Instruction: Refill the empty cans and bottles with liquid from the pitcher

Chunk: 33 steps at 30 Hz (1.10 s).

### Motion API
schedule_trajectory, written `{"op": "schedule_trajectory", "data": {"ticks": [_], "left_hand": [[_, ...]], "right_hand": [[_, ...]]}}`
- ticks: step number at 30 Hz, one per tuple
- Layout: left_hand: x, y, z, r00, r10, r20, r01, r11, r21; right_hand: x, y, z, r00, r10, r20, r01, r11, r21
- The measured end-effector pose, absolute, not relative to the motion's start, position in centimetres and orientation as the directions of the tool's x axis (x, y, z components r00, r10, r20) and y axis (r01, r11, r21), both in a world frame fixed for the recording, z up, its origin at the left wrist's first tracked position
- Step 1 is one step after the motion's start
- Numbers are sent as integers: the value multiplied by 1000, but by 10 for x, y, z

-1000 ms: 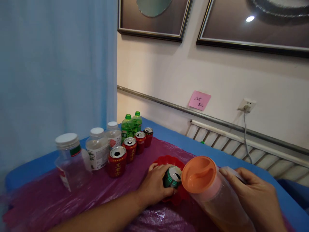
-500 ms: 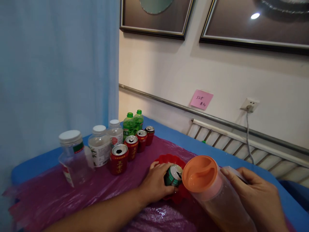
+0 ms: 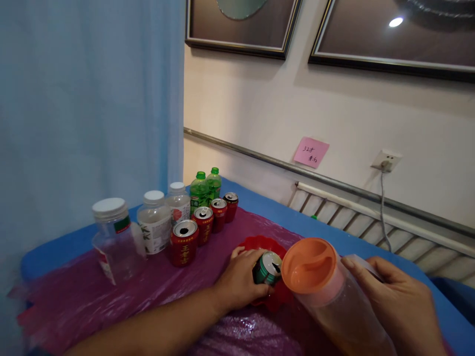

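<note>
Your left hand grasping a green can over a red bowl, your right hand in firm grip on an orange-lidded pitcher

The room is moderately dim; the pale wall reads warmer than the bluish curtain, which is soft and grainy. A white glare spot sits on the right framed picture. Highlights dot the purple plastic sheet, darker beneath the orange-lidded pitcher. The left edge looks smeared.
</note>
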<state>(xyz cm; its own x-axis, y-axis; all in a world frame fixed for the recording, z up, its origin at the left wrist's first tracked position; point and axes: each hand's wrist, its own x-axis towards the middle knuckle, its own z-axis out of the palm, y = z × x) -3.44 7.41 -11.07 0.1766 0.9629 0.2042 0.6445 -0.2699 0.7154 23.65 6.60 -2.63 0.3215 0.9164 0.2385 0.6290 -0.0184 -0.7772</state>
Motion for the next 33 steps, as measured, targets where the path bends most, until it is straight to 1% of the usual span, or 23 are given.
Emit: {"op": "schedule_trajectory", "data": {"ticks": [3, 6, 17, 21, 29, 33], "left_hand": [[-35, 74, -111, 179, 962, 205, 639, -272, 719], [-35, 74, -111, 184, 960, 209, 634, -279, 722], [-35, 75, -114, 192, 954, 231, 658, -300, 691], [-35, 75, -114, 189, 955, 229, 652, -297, 698], [-34, 74, -113, 185, 956, 229, 647, -294, 704], [-34, 75, -114, 191, 954, 230, 653, -299, 696]], "right_hand": [[235, 64, -25, 324, 921, 217, 597, -21, -802], [234, 63, -24, 323, 920, 220, 599, -19, -800], [236, 66, -25, 300, 890, 344, 672, 58, -738], [236, 66, -26, 306, 897, 319, 645, 51, -762], [238, 67, -26, 305, 909, 285, 656, 16, -755], [238, 67, -26, 302, 899, 319, 661, 44, -749]]}}
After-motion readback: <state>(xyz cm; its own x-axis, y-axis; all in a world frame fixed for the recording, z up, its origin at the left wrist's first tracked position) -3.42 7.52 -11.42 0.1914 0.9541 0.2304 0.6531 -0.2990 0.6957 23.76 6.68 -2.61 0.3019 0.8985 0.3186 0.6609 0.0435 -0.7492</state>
